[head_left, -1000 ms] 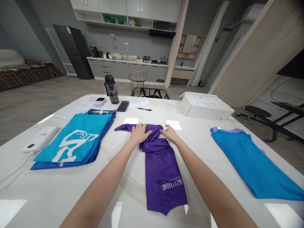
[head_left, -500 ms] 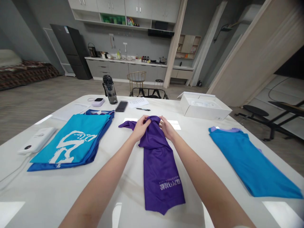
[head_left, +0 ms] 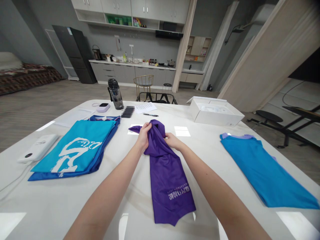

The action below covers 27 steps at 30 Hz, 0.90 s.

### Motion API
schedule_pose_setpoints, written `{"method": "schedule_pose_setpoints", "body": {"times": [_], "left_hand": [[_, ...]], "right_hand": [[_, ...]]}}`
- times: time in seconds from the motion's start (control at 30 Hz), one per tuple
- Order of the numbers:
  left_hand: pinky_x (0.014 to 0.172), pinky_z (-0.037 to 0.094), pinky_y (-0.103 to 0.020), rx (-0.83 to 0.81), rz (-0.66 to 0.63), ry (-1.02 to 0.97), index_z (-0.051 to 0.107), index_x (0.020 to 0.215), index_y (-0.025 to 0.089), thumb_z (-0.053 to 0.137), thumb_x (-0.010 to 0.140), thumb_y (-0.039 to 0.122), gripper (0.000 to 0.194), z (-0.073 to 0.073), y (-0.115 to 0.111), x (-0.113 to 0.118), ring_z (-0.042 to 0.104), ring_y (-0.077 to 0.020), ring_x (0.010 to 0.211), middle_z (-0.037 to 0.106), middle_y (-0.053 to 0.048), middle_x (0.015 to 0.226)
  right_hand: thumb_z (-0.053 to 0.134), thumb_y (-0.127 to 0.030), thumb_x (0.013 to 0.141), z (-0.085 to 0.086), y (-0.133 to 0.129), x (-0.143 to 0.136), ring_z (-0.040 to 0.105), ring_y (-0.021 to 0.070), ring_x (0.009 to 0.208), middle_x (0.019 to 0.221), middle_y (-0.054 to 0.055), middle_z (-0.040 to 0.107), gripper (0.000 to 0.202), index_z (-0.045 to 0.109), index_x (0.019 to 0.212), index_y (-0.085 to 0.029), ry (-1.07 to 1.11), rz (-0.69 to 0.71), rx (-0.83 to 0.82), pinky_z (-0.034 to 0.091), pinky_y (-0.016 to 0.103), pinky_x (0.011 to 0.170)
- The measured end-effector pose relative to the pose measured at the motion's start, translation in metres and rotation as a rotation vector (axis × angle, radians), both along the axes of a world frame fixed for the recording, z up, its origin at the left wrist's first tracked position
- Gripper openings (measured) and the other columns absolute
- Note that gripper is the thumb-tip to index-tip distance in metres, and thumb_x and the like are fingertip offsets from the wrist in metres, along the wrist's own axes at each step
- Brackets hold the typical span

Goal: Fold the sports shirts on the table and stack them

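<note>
A purple shirt point(head_left: 167, 173) with white lettering lies lengthwise before me, its far end bunched up and lifted a little. My left hand point(head_left: 144, 135) is closed on the bunched cloth at its left side. On the right side of the same bunch, my right hand point(head_left: 173, 140) grips the fabric, its fingertips partly hidden behind the cloth. A narrow piece of purple cloth sticks out to the left beyond my left hand. To the left rests a stack of folded shirts, a turquoise shirt point(head_left: 82, 143) on top of a dark blue shirt point(head_left: 106, 146). A folded blue shirt point(head_left: 262, 170) lies at the right.
On the white table point(head_left: 207, 160) stand an open white box point(head_left: 215, 115) at the back right and a dark water bottle point(head_left: 115, 95) at the back left. A pen point(head_left: 151, 115), paper point(head_left: 146, 107), a small purple device point(head_left: 103, 107) and a corded white power bank point(head_left: 38, 148) lie about.
My right hand has moved down and slightly left along the bunched cloth. My left hand has shifted slightly left, and the top of the bunch now stands more rounded.
</note>
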<state>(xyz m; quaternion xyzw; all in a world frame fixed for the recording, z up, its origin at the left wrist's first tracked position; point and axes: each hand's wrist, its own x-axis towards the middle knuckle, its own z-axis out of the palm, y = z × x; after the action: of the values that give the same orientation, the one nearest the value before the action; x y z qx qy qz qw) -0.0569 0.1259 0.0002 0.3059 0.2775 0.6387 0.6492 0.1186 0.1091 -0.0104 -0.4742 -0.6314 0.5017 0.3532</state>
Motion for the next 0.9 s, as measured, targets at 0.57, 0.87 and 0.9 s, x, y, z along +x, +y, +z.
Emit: {"method": "schedule_pose_setpoints", "body": {"times": [0.57, 0.87, 0.9], "left_hand": [[0.101, 0.039, -0.047, 0.363, 0.122, 1.748, 0.064, 0.097, 0.022, 0.049, 0.096, 0.032, 0.018, -0.045, 0.005, -0.016, 0.061, -0.0285, 0.108, 0.071, -0.010, 0.104], [0.086, 0.042, -0.033, 0.162, 0.500, 1.037, 0.068, 0.087, 0.025, 0.061, 0.087, 0.032, 0.010, -0.031, 0.021, -0.049, 0.060, -0.0227, 0.084, 0.069, -0.004, 0.087], [0.088, 0.043, -0.035, 0.166, 0.488, 1.046, 0.069, 0.091, 0.025, 0.061, 0.087, 0.030, 0.010, -0.030, 0.021, -0.048, 0.060, -0.0233, 0.086, 0.068, -0.005, 0.091]], "right_hand": [[0.062, -0.053, 0.085, 0.039, -0.007, 0.060, 0.051, 0.0185, 0.067, 0.069, 0.000, 0.059, 0.032, 0.058, 0.075, -0.022, -0.243, -0.542, 0.462, 0.040, 0.030, 0.064], [0.057, -0.032, 0.073, 0.017, 0.006, 0.106, 0.055, 0.0189, 0.069, 0.073, 0.000, 0.062, 0.013, 0.058, 0.082, -0.022, -0.170, -0.753, 0.309, 0.044, 0.032, 0.068], [0.056, -0.031, 0.071, 0.017, 0.009, 0.106, 0.054, 0.0179, 0.067, 0.072, -0.001, 0.061, 0.015, 0.057, 0.083, -0.022, -0.082, -0.730, 0.287, 0.045, 0.032, 0.066]]}}
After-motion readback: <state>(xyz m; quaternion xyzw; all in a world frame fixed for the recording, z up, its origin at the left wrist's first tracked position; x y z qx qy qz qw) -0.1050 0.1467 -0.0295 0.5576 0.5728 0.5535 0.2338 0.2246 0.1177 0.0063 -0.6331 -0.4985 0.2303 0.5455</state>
